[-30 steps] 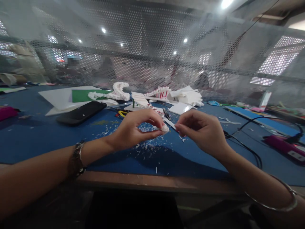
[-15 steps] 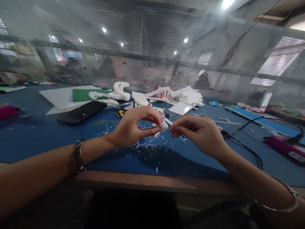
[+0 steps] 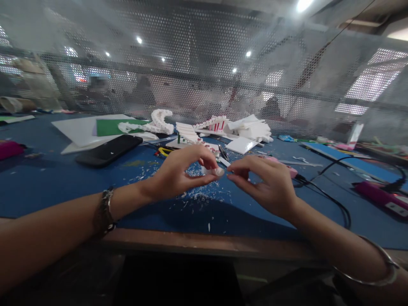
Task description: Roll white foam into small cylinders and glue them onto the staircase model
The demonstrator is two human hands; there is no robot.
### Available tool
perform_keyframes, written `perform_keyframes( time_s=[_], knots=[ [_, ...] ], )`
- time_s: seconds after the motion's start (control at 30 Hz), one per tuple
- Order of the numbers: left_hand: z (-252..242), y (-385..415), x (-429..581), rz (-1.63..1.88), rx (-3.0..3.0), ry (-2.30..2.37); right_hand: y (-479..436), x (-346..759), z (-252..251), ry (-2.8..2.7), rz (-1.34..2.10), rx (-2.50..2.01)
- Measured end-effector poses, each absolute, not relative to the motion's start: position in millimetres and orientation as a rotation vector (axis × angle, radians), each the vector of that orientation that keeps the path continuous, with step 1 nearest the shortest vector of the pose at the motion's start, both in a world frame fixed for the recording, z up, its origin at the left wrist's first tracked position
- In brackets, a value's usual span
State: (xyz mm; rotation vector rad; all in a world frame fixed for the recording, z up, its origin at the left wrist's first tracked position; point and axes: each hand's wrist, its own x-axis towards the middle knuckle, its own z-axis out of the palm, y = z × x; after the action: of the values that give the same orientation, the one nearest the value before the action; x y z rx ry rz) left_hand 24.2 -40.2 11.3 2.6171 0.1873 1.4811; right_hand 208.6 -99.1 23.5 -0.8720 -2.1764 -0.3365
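Pinching a small white piece [image 3: 218, 171] between thumb and fingertips, the left hand [image 3: 181, 173] is raised just above the blue mat [image 3: 47, 182]. The right hand [image 3: 266, 182] sits just beside it, its thumb and forefinger tips drawn together right at the piece and the other fingers loosely curled. I cannot tell whether it grips anything or touches the piece.

There is a bracelet [image 3: 103, 211] on the left wrist and a bangle [image 3: 366, 278] on the right. White scraps [image 3: 197, 196] are scattered on the mat under the hands. A pink object [image 3: 288, 168] pokes out behind the right hand, with a black cable [image 3: 328, 196] running off to the right.

Beyond the left hand lie a yellow-handled tool [image 3: 164, 150] and a black phone [image 3: 108, 151]. Further back are a green sheet [image 3: 110, 127] on white sheets [image 3: 79, 129], a curved white foam strip [image 3: 159, 120] and a pile of white foam pieces [image 3: 248, 127]. A magenta device [image 3: 379, 194] is at the far right, and a perforated screen [image 3: 204, 76] stands behind the table.
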Motion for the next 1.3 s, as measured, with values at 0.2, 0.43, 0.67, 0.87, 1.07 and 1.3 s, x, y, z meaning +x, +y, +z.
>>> perform_keyframes(
  time_s=[0.2, 0.43, 0.67, 0.87, 1.07, 1.3],
  knots=[
    [5.0, -40.0, 23.8, 1.496, 2.681, 0.218, -98.5, 202.8, 23.3, -2.180, -0.195, -0.811],
    [5.5, -41.3, 25.2, 1.545, 2.696, 0.279, -97.3, 199.9, 20.3, -2.011, 0.134, -0.857],
    [6.1, -41.6, 24.3, 1.489, 2.707, 0.255, -96.8, 200.2, 19.0, -1.995, 0.264, -0.840],
    [4.6, -38.2, 25.2, 1.539, 2.728, 0.327, -98.7, 200.1, 22.0, -2.016, 0.248, -0.857],
    [6.2, -36.9, 26.1, 1.530, 2.715, 0.276, -99.6, 199.8, 21.9, -2.003, 0.343, -0.864],
    [8.2, -39.8, 24.0, 1.543, 2.649, 0.303, -99.6, 201.1, 18.0, -1.906, 0.544, -0.860]
  ],
)
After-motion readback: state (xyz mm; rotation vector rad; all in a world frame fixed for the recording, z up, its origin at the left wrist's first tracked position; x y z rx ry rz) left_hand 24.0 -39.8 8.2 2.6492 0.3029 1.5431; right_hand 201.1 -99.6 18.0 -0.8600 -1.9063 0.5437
